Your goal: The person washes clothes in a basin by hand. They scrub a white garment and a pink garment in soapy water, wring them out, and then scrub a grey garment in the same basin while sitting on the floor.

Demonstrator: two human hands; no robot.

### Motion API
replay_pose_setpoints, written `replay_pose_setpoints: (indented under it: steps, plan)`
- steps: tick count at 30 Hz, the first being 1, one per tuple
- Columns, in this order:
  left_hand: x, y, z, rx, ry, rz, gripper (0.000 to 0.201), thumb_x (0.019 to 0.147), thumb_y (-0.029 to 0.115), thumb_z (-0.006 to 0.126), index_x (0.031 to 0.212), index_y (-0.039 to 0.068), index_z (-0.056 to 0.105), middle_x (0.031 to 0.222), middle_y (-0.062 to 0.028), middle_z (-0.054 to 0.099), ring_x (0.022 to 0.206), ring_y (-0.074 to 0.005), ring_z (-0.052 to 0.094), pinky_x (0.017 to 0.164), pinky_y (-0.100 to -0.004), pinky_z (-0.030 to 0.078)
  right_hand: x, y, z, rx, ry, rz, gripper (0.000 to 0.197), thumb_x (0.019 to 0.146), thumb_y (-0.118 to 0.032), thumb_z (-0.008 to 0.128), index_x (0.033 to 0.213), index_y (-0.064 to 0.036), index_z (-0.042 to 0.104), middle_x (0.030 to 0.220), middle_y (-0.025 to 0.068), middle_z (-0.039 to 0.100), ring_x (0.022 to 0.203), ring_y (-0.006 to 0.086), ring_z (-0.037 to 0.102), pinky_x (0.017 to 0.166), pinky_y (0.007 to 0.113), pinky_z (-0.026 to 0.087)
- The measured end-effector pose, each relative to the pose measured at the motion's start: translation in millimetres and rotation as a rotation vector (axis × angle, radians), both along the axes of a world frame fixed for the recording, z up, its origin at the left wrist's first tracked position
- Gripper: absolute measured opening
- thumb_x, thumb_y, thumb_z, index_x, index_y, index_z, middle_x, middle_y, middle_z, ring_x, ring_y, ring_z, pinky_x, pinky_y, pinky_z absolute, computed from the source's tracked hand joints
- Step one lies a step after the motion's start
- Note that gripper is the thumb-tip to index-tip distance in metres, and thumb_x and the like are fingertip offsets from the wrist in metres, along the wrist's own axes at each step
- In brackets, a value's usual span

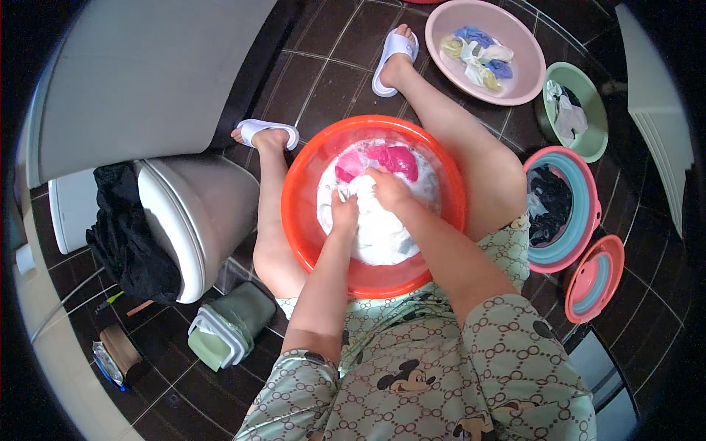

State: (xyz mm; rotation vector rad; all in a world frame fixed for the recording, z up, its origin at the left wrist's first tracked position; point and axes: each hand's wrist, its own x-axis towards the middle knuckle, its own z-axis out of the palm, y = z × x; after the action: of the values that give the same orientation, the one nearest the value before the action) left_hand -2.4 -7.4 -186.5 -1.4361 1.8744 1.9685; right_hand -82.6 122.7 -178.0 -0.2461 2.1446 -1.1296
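Observation:
A round red-orange basin (300, 184) stands between my legs, with sudsy water and laundry in it. My left hand (343, 213) is closed on a bunched white cloth (362, 192) at the middle of the basin. My right hand (390, 189) grips the same cloth from the other side, close to the left. Just beyond my fingers lies a bright pink cloth (396, 160), partly under foam. More white and greyish fabric (386, 235) sits in the water nearer to me; its shape is hidden by the suds.
To the right stand a pink basin (441, 44), a green basin (599, 125) and a blue-and-pink basin (581, 198), all with clothes, plus a small coral basin (614, 257). On the left are a toilet (220, 206) draped with black cloth (129, 228) and a trash bin (250, 312).

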Motion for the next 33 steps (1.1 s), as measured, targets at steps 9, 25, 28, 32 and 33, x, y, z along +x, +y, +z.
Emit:
replay_pose_setpoints:
  steps: [9, 25, 28, 32, 33]
  plan:
    - [-2.4, -3.9, 33.3, 0.007, 0.113, 0.21, 0.023, 0.095, 0.016, 0.047, 0.115, 0.007, 0.052, 0.088, -0.0064, 0.06, 0.065, -0.015, 0.057, 0.053, -0.0267, 0.046, -24.2, 3.2, 55.2, -0.014, 0.021, -0.045, 0.032, 0.091, -0.022, 0.048, 0.119, -0.0094, 0.055, 0.12, 0.0181, 0.056, 0.109, 0.0354, 0.054, 0.091, 0.042, 0.044]
    - [-12.5, 39.2, 115.3, 0.551, 0.284, 0.054, 0.041, 0.096, 0.037, 0.042, 0.12, 0.006, 0.054, 0.106, -0.0074, 0.063, 0.096, -0.0214, 0.061, 0.084, -0.0352, 0.05, 39.3, 10.9, 143.1, -0.258, 0.725, -0.198, 0.024, 0.084, -0.029, 0.057, 0.071, -0.011, 0.065, 0.071, 0.0132, 0.063, 0.061, 0.0336, 0.061, 0.053, 0.043, 0.048]
    - [-12.3, 58.6, 120.9, 0.65, 0.223, 0.109, 0.04, 0.098, 0.035, 0.037, 0.126, 0.009, 0.049, 0.102, -0.0085, 0.062, 0.092, -0.0232, 0.061, 0.084, -0.0369, 0.05, 25.9, 24.0, 138.8, -0.117, 0.478, -0.233, 0.025, 0.083, -0.03, 0.057, 0.069, -0.0101, 0.065, 0.072, 0.0134, 0.064, 0.064, 0.035, 0.061, 0.064, 0.046, 0.047]
    - [5.5, 37.5, 91.8, 0.72, 0.369, 0.017, 0.041, 0.096, 0.036, 0.037, 0.12, 0.008, 0.053, 0.103, -0.0111, 0.061, 0.095, -0.0212, 0.06, 0.085, -0.0361, 0.05, 38.5, 22.7, 152.7, -0.112, 0.471, -0.172, 0.014, 0.079, -0.024, 0.06, 0.073, -0.012, 0.065, 0.075, 0.0131, 0.063, 0.066, 0.0317, 0.062, 0.064, 0.041, 0.047]
    - [11.6, 36.7, 86.4, 0.854, 0.564, -0.07, 0.039, 0.095, 0.035, 0.039, 0.119, 0.007, 0.054, 0.102, -0.0108, 0.062, 0.094, -0.0211, 0.061, 0.084, -0.036, 0.05, 47.9, 23.2, 165.5, -0.169, 0.636, -0.13, 0.011, 0.076, -0.023, 0.061, 0.075, -0.0125, 0.065, 0.076, 0.0132, 0.063, 0.065, 0.0305, 0.062, 0.06, 0.04, 0.048]
